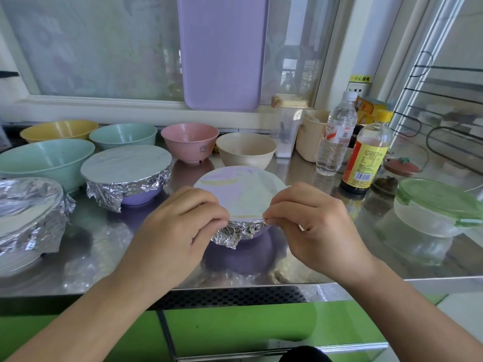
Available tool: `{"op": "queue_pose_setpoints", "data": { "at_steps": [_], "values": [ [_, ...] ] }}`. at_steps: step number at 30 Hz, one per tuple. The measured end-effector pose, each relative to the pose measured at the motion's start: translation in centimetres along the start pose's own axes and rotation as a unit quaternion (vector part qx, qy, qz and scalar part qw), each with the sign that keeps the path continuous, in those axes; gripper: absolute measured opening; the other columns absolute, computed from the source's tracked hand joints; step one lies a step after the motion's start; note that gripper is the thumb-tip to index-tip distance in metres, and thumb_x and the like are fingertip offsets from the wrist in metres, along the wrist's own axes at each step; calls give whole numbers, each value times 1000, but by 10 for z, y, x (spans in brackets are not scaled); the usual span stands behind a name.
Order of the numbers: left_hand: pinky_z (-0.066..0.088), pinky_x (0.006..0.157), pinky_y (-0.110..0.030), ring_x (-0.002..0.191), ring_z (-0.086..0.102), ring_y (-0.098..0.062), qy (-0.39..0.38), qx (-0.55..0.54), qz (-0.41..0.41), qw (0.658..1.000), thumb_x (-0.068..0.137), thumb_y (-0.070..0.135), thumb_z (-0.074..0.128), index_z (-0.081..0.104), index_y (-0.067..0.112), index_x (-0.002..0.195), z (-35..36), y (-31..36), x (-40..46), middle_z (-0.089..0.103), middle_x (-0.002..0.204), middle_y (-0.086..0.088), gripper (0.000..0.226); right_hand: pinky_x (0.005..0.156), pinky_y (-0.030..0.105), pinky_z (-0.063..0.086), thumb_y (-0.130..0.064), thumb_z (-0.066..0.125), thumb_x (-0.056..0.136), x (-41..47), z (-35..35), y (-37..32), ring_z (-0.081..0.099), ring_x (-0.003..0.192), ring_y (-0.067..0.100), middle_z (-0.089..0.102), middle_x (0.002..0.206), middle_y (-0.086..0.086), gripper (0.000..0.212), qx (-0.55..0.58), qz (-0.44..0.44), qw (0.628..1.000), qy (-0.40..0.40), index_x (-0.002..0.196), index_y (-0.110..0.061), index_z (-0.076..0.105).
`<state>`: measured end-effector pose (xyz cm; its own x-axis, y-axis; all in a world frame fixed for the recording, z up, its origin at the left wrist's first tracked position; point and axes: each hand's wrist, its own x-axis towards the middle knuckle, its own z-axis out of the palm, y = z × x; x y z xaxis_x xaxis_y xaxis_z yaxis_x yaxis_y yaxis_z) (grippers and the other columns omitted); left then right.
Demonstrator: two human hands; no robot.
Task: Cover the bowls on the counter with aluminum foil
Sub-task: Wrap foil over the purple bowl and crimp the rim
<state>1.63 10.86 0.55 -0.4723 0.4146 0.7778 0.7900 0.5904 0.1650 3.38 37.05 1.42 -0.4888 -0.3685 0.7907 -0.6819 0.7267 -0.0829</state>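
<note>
Crowding the foil-covered bowl [239,197]: bare bowls [189,142] behind, bottles [366,155] right.

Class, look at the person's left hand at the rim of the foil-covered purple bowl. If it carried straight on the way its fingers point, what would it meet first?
The left hand points rightward along the near rim. It would probably first meet the fingertips of the right hand, which pinches the same crimped foil close by. Depth is uncertain.
</note>
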Motion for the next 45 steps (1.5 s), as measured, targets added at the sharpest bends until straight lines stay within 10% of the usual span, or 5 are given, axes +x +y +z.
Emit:
{"op": "queue_pose_setpoints", "data": {
  "at_steps": [9,24,31,35,45],
  "values": [
    [49,84,-37,93,59,-18,-3,11,-19,1000,97,21,72,73,17,91,2,7,6,61,97,11,7,67,44,52,-9,74,97,12,15,-15,63,81,30,70,91,0,8,6,-24,1000,-17,91,-11,80],
    [58,72,-31,74,68,4,-81,-83,-398,910,83,56,74,67,32,84,19,35,-17,71,76,21,26,63,45,51,0,70,93,14,18,-15,61,78,29,67,85,1,13,-1,-19,1000,-12,85,-9,76],
    [63,63,-31,83,79,-21,-8,-487,-597,637,97,5,70,76,-2,99,14,42,-3,80,92,-14,9,65,44,51,1,70,92,17,20,-17,61,79,28,67,86,0,14,-5,-21,1000,-20,85,-10,76],
    [58,57,-21,73,76,-13,15,-550,-612,569,94,-3,68,74,-6,98,16,40,-1,77,84,-12,8,64,44,51,1,71,91,18,19,-17,61,79,27,67,86,-1,14,-5,-15,1000,-25,84,-10,75],
    [65,57,-43,68,77,-25,2,-470,-621,627,97,4,70,66,-3,103,19,43,0,78,81,-13,10,61,44,50,4,68,88,17,20,-17,60,78,27,65,84,-2,17,-33,-10,999,-27,82,-12,73]
  ]
}}
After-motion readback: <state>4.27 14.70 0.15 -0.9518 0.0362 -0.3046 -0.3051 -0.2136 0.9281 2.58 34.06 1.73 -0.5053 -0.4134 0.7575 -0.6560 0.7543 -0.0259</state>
